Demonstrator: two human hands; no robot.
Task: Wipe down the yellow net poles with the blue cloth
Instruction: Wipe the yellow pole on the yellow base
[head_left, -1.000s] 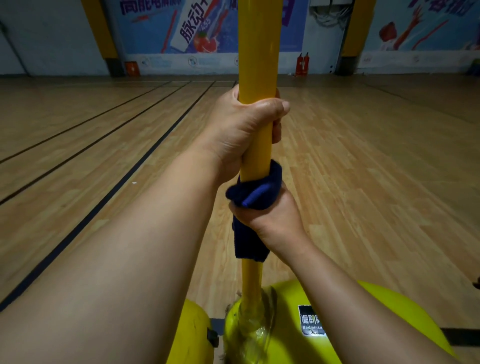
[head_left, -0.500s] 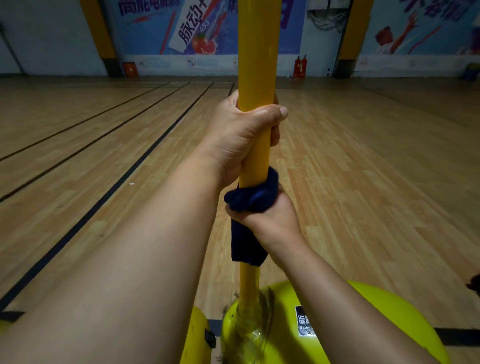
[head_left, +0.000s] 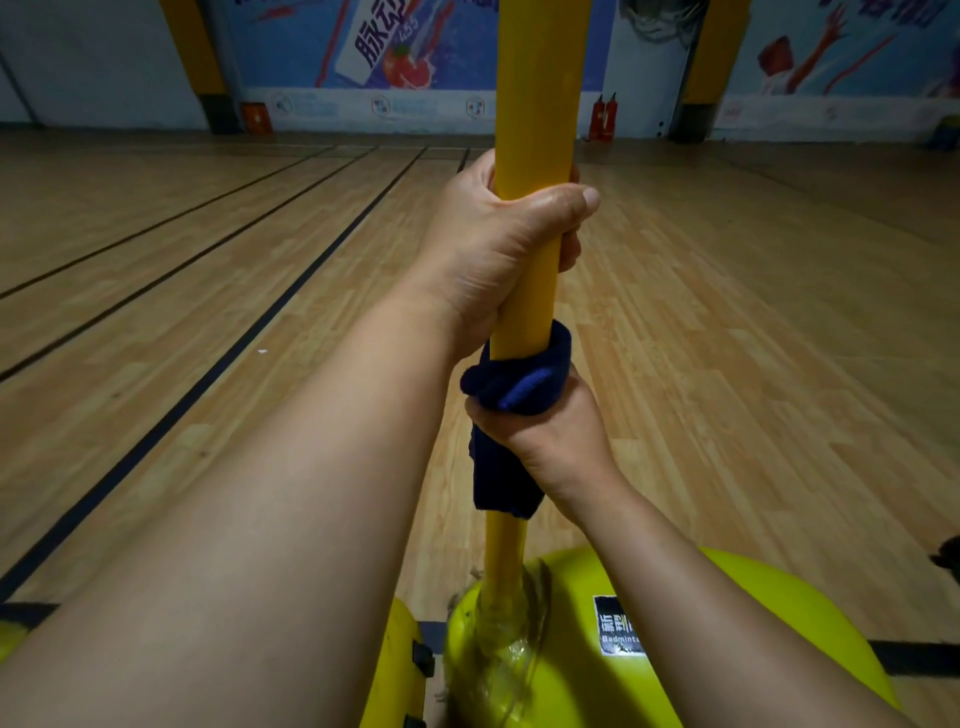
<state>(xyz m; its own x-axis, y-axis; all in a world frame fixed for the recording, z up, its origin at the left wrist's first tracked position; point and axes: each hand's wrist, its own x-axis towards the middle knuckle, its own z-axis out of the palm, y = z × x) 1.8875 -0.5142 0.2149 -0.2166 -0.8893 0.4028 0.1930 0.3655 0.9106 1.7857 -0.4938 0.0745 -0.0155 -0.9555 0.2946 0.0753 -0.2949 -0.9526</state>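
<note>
While the yellow pole (head_left: 535, 104) stood upright out of its rounded yellow-green base (head_left: 779, 623) on the wooden court floor (head_left: 208, 312), both hands were closed around it. The left hand (head_left: 498, 249) gripped the bare shaft, thumb laid across the near face and fingers curled round the far side. Just beneath it, nearly touching, the right hand (head_left: 550, 441) clenched the blue cloth (head_left: 514, 384) around the pole, with a bunched roll of fabric showing above the fist and a loose tail hanging below it against the shaft.

The pole looked rigid, smooth and glossy, so it would likely have been slippery under bare skin but easy for the cloth to slide along. It appeared anchored by a heavy base, which suggested it would sway a little rather than tip; the upper hand seemed well placed to steady it. The cloth looked soft, thin and light, readily wrapped into a full ring, and was probably best held as a sleeve squeezed all the way round so that each pass covered the whole circumference. The hanging tail could have snagged at the clear tape-like wrapping (head_left: 504, 634) where the pole met the base. A small dark label (head_left: 618, 623) sat on the base, to the right of the pole's foot.
</note>
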